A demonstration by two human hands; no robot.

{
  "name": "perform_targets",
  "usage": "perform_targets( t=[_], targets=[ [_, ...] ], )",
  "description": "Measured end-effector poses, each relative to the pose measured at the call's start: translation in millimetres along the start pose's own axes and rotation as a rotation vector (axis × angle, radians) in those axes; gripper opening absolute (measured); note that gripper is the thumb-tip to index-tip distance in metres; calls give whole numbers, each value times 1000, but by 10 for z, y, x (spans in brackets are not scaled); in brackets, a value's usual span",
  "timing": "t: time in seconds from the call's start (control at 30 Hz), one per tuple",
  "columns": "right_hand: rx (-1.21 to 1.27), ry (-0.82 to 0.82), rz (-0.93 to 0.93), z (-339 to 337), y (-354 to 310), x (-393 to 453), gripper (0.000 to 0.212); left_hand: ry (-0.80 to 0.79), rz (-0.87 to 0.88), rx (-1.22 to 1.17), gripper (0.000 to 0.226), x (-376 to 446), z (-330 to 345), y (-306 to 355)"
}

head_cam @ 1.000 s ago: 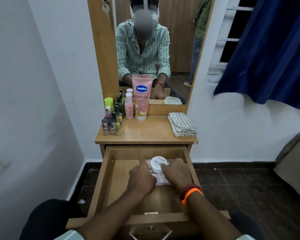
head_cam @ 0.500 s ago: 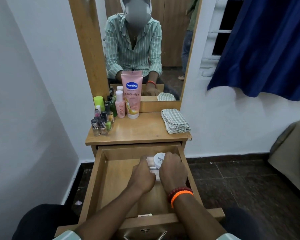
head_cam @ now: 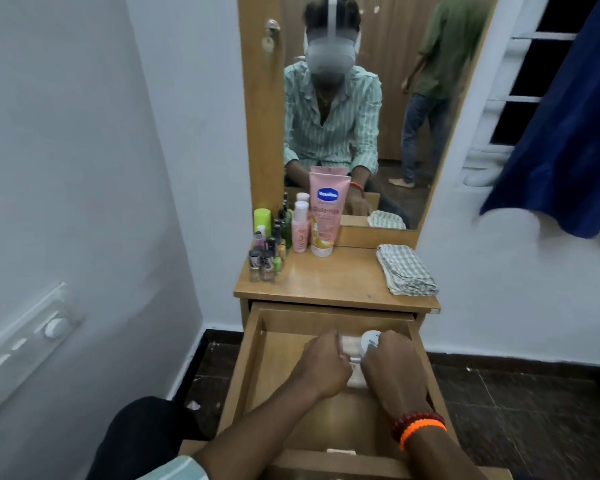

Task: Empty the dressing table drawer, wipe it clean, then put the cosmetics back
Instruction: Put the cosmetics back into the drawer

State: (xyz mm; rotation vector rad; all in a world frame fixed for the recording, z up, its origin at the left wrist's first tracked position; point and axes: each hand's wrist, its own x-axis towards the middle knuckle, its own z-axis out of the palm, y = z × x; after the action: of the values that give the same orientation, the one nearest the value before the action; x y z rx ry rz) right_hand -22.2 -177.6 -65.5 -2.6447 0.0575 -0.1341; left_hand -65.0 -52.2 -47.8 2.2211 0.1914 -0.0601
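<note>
The drawer (head_cam: 257,375) is standing pulled right out under both hands, and almost all of its wooden floor is showing bare around them, so the emptying is looking nearly done. The left hand (head_cam: 323,365) is curling its fingers down over some pale, flat packaging (head_cam: 355,375) that is lying between the two hands; the right hand (head_cam: 392,365) is closing round a small white jar (head_cam: 369,341) whose lid is peeking out just beyond its knuckles (how firmly either hand is gripping is hidden by the backs of the hands). These seem to be the last things left inside, though the hands are covering whatever may be lying directly beneath them. Well beyond the hands, up on the table top (head_cam: 336,282), the removed cosmetics are standing to the far left: a cluster of nail polish bottles (head_cam: 262,263), a small pink bottle (head_cam: 300,226) and a tall pink lotion tube (head_cam: 326,213) leaning against the mirror (head_cam: 378,98). Beyond the right hand, a folded checked cloth (head_cam: 406,270) is lying unused on the top, well apart from the bottles. Judging by that, the wiping is not yet begun, and the whole return of the cosmetics is remaining after it.
</note>
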Motion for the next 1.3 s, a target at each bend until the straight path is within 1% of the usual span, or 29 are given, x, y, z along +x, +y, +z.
perform_targets(
  t=[0.07, 0.13, 0.2, 0.3, 0.33, 0.43, 0.5, 0.57, 0.63, 0.7, 0.83, 0.9, 1.0, 1.13, 1.17, 1.23, 1.3],
  targets=[
    [45, -2, -67, -6, -159, -19, 14, 105, 73, -6, 27, -13, -274, -95],
    [41, -12, -153, -20, -395, -20, 19, 260, 174, 18, 22, -36, -619, -147],
    [39, 7, -293, -34, -666, -4, 21, 437, 257, 62, 18, -26, -971, -185],
    [133, -7, -449, -70, -1096, -18, 15, 654, 304, 195, 22, 70, -1381, -272],
    [167, 6, -493, -69, -1233, -21, 24, 690, 301, 243, 27, 123, -1474, -306],
    [183, 121, -609, -3, -1573, 30, 45, 663, 264, 373, 40, 290, -1590, -398],
    [133, 178, -636, 52, -1712, 91, 49, 631, 273, 442, 40, 341, -1593, -419],
    [84, 207, -645, 92, -1768, 147, 44, 604, 302, 487, 39, 367, -1568, -447],
    [63, 214, -663, 112, -1768, 165, 32, 588, 307, 497, 37, 399, -1537, -497],
    [64, 209, -681, 156, -1744, 179, 22, 605, 306, 483, 31, 426, -1532, -535],
    [117, 222, -687, 226, -1726, 225, 13, 672, 325, 453, 24, 443, -1561, -491],
    [144, 196, -684, 214, -1742, 260, 10, 691, 314, 437, 19, 435, -1579, -417],
    [196, 142, -660, 180, -1783, 329, 9, 662, 295, 383, 15, 444, -1605, -369],
    [283, 70, -651, 67, -1757, 374, 4, 626, 296, 382, 19, 401, -1608, -351],
    [293, 57, -655, 25, -1728, 368, 6, 623, 301, 395, 20, 368, -1600, -335],
    [319, 61, -666, -77, -1647, 333, 10, 636, 321, 419, 22, 279, -1581, -293],
    [348, 77, -664, -181, -1544, 277, 8, 644, 349, 458, 23, 170, -1562, -263]
  ],
)
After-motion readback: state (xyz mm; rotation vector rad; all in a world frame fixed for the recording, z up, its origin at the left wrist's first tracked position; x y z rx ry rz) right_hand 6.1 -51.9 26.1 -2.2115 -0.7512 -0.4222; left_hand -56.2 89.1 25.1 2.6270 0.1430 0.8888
